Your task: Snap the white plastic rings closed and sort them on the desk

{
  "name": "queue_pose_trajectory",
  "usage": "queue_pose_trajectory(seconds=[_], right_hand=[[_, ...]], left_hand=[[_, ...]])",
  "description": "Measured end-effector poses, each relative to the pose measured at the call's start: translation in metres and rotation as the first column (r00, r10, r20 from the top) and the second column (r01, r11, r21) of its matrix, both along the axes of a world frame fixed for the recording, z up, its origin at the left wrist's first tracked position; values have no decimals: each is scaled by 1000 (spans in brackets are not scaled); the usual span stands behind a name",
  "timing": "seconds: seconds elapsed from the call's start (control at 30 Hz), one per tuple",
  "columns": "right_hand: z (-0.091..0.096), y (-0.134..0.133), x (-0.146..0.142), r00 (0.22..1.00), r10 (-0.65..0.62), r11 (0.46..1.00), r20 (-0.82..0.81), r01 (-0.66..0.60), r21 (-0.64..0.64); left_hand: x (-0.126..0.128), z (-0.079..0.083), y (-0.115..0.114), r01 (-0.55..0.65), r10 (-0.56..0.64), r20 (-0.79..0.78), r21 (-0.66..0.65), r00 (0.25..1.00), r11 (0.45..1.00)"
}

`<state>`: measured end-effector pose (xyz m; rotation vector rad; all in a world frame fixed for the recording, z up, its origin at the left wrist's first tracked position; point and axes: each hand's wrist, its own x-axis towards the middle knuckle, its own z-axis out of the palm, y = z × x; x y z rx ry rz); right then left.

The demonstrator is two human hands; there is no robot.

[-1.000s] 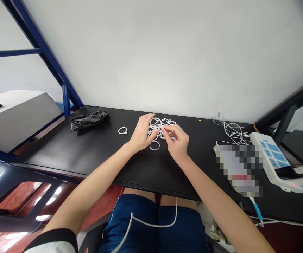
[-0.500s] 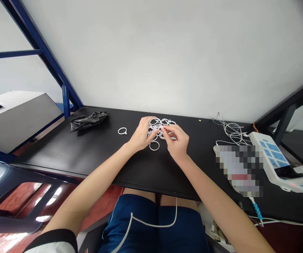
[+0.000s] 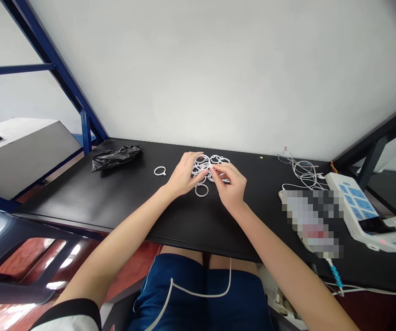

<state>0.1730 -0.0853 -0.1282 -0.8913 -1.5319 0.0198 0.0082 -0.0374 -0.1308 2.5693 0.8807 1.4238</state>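
Observation:
A heap of white rings (image 3: 202, 190), each with a small knob or eyelet, lies on the black desk between my hands. My left hand (image 3: 183, 174) curves around the heap's left side, its fingers stretched past the far edge and its thumb apart, touching the rings. My right hand (image 3: 231, 184) is closed, thumb and forefinger pinching a white ring at the middle of the heap. Fingers and overlapping rings partly hide that ring. One separate white ring (image 3: 159, 171) lies to the left of my left hand.
A crumpled black plastic bag (image 3: 117, 158) lies at the back left of the desk (image 3: 122, 202). On the right are a blurred-out phone (image 3: 310, 220) with a plugged-in cable, tangled white wires (image 3: 304, 172) and a white power strip (image 3: 356, 207). A white wall stands behind.
My left hand has shifted very slightly left, and some rings beside it have moved a little left as well. The right hand keeps its pinch almost in place.

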Motion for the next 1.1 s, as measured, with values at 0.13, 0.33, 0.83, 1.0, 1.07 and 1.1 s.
queue_pose_trajectory(seconds=[0.13, 0.33, 0.83, 1.0, 1.07, 1.1], right_hand=[[0, 0, 0, 1000, -3, 1000, 4, 3, 3], [-2, 2, 1, 1000, 8, 999, 23, -8, 36], [-1, 2, 1, 999, 28, 1000, -35, -29, -7], [-3, 3, 1, 998, 32, 999, -61, -34, -32], [-3, 3, 1, 997, 43, 999, -65, -45, -26], [-4, 3, 2, 996, 52, 998, -67, -53, -23]], left_hand=[[0, -1, 0, -3, 3, -15, -18, 1000, 1000], [-2, 1, 0, 4, -4, 2, -15, 1000, 1000], [-1, 3, -2, 40, -39, 24, -32, 999, 999], [-1, 4, -2, 51, -50, 30, -36, 998, 998], [0, 3, -2, 57, -56, 37, -39, 998, 998], [0, 3, -2, 59, -58, 40, -42, 998, 997]])
